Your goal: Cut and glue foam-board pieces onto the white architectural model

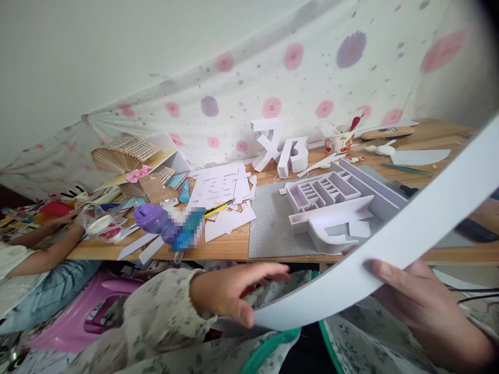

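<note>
A long, curved white strip (374,259) slants across the lower right in front of the table edge. My right hand (424,296) grips it, thumb on its near face. At the strip's lower left end is my left hand (237,291), its fingers apart and its thumb beside the strip; whether it touches cannot be made out. Beyond the strip, a white foam-like character structure (331,208) with upright walls lies on a grey cutting mat (268,228).
Two white characters (268,143) stand by the flowered sheet. Left of the mat are white cut-out sheets (218,184), a yellow cutter (218,208) and a purple bottle (152,218). A paper cup (339,141) stands behind. Another person's arms (47,241) rest at far left, near a pink stool (78,322).
</note>
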Demonstrator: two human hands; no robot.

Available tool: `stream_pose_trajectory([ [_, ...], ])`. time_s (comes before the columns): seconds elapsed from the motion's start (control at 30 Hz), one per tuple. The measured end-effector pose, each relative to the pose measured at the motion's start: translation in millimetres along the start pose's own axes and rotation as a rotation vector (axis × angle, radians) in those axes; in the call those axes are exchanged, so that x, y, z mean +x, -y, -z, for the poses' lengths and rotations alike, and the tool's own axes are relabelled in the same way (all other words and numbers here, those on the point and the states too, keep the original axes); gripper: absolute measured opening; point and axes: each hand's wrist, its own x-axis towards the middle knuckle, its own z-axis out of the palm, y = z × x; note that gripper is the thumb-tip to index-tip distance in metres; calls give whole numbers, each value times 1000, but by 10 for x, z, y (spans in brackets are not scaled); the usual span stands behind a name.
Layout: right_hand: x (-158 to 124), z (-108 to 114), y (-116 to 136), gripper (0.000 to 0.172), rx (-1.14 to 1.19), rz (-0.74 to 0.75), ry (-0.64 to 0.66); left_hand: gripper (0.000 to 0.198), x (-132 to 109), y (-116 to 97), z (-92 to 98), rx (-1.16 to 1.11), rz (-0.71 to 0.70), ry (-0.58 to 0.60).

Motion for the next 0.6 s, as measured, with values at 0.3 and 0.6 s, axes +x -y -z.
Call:
stream_pose_trajectory([
  [0.3,161,-193,-12,27,52,39,326,80,698,379,-454,-847,-104,122],
  [0.6,282,-316,-136,36,66,103,156,82,414,637,-446,-762,39,-116],
])
